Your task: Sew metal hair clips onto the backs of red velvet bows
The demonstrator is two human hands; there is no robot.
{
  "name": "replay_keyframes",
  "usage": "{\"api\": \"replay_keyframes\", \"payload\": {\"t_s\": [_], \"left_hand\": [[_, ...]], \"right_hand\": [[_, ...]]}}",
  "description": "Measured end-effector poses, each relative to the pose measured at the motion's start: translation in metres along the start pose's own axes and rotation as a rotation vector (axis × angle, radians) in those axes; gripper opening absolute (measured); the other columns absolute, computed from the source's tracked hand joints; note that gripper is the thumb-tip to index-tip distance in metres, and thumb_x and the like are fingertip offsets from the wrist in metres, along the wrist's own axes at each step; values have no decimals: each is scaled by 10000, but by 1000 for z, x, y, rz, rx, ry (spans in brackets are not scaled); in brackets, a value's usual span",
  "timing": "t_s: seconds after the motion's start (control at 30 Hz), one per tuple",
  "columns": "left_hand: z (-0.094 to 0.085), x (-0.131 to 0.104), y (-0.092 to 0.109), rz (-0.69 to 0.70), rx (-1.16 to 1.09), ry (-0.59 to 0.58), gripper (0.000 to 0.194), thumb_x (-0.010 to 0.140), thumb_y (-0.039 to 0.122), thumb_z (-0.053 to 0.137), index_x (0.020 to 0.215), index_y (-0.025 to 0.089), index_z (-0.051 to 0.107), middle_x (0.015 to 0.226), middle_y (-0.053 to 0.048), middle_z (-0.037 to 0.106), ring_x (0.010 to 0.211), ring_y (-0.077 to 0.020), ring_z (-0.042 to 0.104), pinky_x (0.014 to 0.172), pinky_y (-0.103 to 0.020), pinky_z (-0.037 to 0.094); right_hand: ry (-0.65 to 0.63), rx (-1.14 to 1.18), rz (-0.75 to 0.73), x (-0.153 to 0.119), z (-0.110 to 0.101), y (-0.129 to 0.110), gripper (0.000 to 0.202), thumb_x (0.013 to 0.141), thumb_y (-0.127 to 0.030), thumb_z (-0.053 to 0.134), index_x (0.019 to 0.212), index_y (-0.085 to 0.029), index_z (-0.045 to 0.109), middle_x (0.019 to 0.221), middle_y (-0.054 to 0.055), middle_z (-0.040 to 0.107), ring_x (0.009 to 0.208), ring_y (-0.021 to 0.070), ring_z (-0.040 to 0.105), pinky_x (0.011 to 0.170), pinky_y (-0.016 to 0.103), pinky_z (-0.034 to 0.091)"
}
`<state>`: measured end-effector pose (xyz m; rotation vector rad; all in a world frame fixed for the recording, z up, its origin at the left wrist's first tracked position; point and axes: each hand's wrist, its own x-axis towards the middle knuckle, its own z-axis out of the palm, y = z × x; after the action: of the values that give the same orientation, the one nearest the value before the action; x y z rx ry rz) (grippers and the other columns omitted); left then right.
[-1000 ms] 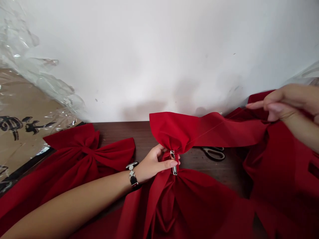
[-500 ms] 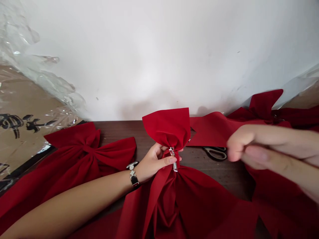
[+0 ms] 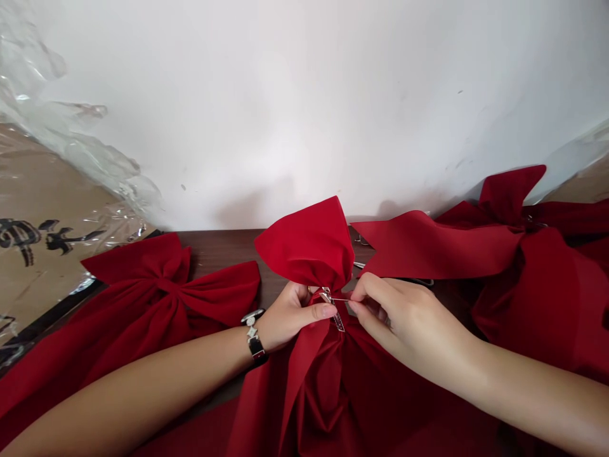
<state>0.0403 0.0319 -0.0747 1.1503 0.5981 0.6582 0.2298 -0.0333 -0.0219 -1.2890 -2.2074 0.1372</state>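
Observation:
My left hand point(image 3: 297, 314) is closed round the gathered middle of a large red fabric bow point(image 3: 307, 244), with the thumb in front. The bow stands tilted, one loop up and its tails hanging down. A silver metal clip point(image 3: 339, 320) lies along the gathered middle, beside my left thumb. Between thumb and forefinger, my right hand point(image 3: 402, 317) pinches a thin needle point(image 3: 340, 299) that points left to the top of the clip. Whether its tip has entered the cloth, I cannot tell.
A finished-looking red bow point(image 3: 164, 285) lies on the dark wooden table point(image 3: 223, 247) at left. Red ribbon point(image 3: 442, 244) and more red cloth point(image 3: 542, 298) lie at right. Scissors point(image 3: 360, 264) are partly hidden behind my right hand. Plastic-wrapped cardboard point(image 3: 52, 209) stands left, against a white wall point(image 3: 285, 114).
My right hand has come left from the right side to the clip. The bow's upper loop has tipped slightly left, while my left hand keeps its hold.

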Motion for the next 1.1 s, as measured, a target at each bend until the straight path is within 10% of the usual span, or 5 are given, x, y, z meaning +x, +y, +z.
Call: {"api": "replay_keyframes", "payload": {"t_s": [1.1], "left_hand": [[1,-1,5,168,364,46,277,711,366,758,829,159,617,885,-38,675,855,-194,610,804,-312,483]], "right_hand": [[-153,595,251,-4,14,-7,135,875,-106,445,788,-204,413,586,-47,598,510,93,547,518,192,391]]}}
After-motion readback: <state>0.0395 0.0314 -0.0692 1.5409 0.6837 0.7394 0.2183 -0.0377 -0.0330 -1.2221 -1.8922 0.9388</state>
